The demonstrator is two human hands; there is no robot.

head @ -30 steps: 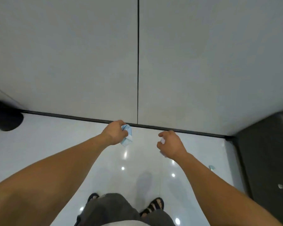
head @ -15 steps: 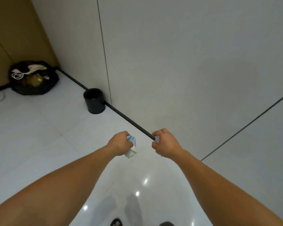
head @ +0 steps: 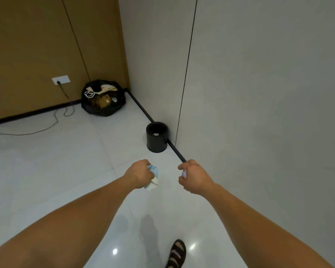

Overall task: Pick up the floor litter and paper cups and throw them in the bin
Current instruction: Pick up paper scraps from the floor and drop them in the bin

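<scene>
We are gripping crumpled blue-and-white litter [head: 153, 177] in our left hand [head: 137, 174], fingers curled round it, just short of the black bin [head: 156, 141]. Our right hand [head: 195, 176], beside it and equally near the bin, is pinching what may be a small white scrap [head: 184, 174].

No legible txt or labels.

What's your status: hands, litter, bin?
Left hand grips crumpled blue-and-white litter. Right hand pinches a small white scrap. Black bin ahead by the wall, open-topped; nothing seen in the way.
</scene>
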